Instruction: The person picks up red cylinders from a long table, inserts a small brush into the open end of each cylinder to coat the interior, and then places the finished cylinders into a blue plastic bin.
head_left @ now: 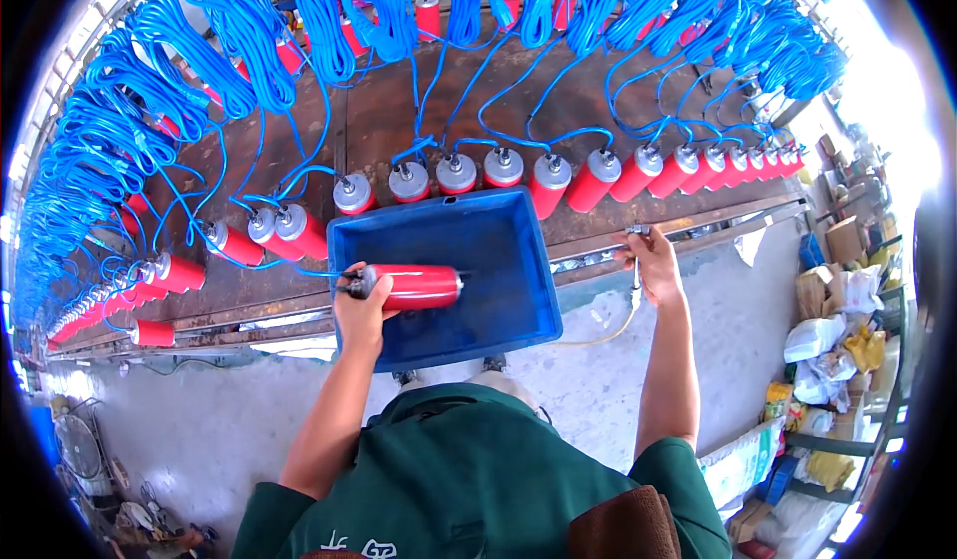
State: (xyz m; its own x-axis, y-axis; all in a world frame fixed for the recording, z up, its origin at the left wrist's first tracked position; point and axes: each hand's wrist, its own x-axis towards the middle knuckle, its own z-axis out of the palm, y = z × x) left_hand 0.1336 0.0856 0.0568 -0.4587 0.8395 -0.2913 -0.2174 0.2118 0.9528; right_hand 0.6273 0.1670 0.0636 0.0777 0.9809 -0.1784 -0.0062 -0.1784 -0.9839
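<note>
My left hand [361, 312] is closed round the silver-capped end of a red cylinder [424, 288], with a blue cable running from that end. The cylinder lies sideways over a blue plastic tub [543, 305]; I cannot tell whether the tub holds water. To the right of the tub, my right hand [653, 265] grips a small metal hose fitting [638, 229] between its fingers. A thin pale hose [632, 310] hangs below that hand and curves toward the tub.
More red cylinders [595, 180] with blue cables line the near edge of the brown table [389, 110]. Coiled blue cables [239, 30] hang along the far side. Bags and boxes [832, 345] fill a rack on the right; a fan [78, 446] stands at lower left.
</note>
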